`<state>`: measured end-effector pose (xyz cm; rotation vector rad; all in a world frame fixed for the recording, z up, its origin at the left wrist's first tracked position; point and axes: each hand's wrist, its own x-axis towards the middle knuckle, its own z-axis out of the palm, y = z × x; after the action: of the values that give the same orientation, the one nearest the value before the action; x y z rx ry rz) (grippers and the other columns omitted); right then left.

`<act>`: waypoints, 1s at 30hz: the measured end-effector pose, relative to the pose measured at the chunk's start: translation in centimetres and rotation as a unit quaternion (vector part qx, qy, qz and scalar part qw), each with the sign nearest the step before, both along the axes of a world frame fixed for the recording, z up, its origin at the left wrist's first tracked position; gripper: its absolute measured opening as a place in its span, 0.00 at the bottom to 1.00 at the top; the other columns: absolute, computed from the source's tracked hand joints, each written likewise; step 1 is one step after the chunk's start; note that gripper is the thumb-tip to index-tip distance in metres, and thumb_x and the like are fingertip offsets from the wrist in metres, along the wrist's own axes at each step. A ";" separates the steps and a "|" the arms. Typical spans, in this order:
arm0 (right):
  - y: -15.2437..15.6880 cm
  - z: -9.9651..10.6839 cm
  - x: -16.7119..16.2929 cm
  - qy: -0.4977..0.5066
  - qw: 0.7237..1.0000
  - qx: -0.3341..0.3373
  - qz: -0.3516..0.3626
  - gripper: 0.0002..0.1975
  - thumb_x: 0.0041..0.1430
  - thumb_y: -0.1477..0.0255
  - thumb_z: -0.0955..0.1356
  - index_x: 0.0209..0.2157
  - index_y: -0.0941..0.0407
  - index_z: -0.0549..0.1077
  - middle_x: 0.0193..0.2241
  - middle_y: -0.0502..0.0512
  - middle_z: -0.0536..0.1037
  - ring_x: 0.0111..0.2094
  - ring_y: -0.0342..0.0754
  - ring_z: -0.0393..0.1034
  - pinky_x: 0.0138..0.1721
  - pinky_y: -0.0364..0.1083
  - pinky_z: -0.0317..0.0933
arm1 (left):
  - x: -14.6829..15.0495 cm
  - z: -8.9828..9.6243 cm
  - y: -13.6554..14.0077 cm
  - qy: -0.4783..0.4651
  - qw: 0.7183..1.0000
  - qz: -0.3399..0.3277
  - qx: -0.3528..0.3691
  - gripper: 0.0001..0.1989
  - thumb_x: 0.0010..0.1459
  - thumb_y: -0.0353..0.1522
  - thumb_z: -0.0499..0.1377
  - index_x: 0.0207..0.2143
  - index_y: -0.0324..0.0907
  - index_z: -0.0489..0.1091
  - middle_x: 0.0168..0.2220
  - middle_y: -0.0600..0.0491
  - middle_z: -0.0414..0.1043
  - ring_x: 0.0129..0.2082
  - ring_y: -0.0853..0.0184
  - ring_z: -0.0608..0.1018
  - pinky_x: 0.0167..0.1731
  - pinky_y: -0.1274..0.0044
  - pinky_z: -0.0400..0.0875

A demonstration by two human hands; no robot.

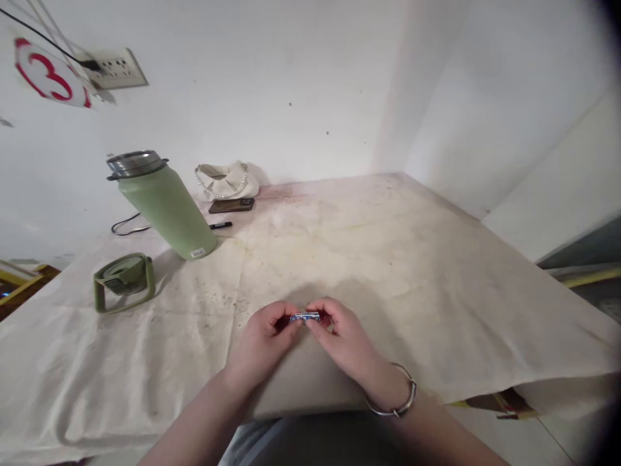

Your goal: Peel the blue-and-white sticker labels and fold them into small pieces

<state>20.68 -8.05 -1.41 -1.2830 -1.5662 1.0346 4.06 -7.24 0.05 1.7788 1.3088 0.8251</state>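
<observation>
Both my hands hold a small blue-and-white packet (305, 316) between them, low over the near part of the table. My left hand (264, 336) is closed, with thumb and fingertips pinching the packet's left end. At the other end, my right hand (345, 338) pinches it in the same way. A bit of reddish, shiny wrapping shows by the right fingers. The packet looks like a wrapped sweet, but its print is too small to read, and the fingertips hide its ends. A metal bangle (405, 404) circles my right wrist.
A tall green bottle (167, 207) stands without its lid at the left, its green lid (127, 279) beside it. Behind are a white bag (228, 181), a phone (231, 205) and a black pen (222, 225). A beige cloth (436, 291) covers the table, which meets the wall.
</observation>
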 end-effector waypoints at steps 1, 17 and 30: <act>0.0 0.0 0.0 0.000 1.000 -0.002 0.004 0.06 0.56 0.70 0.65 0.35 0.56 0.71 0.32 0.52 0.74 0.32 0.44 0.67 0.30 0.42 0.60 | 0.0 0.1 0.0 0.009 1.000 -0.003 0.003 0.07 0.56 0.33 0.56 0.34 0.43 0.73 0.31 0.55 0.74 0.31 0.68 0.73 0.32 0.78 0.65; 0.1 -0.2 -0.1 -0.009 1.000 0.008 0.015 0.05 0.57 0.71 0.65 0.32 0.56 0.72 0.27 0.49 0.72 0.28 0.42 0.64 0.29 0.41 0.57 | -0.4 -0.3 0.2 0.052 0.999 0.010 0.006 0.07 0.56 0.35 0.55 0.32 0.43 0.71 0.29 0.54 0.72 0.31 0.67 0.72 0.31 0.77 0.64; 0.1 -0.5 -0.3 -0.020 1.000 0.014 0.010 0.05 0.57 0.71 0.65 0.32 0.57 0.71 0.27 0.50 0.71 0.29 0.43 0.64 0.30 0.42 0.57 | -0.6 0.4 0.1 0.015 0.999 0.017 -0.040 0.10 0.57 0.39 0.54 0.31 0.42 0.70 0.28 0.54 0.71 0.31 0.66 0.71 0.32 0.78 0.63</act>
<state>20.43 -7.96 -1.90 -1.2786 -1.6207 1.0017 3.46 -7.13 0.40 1.7163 1.3756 0.7570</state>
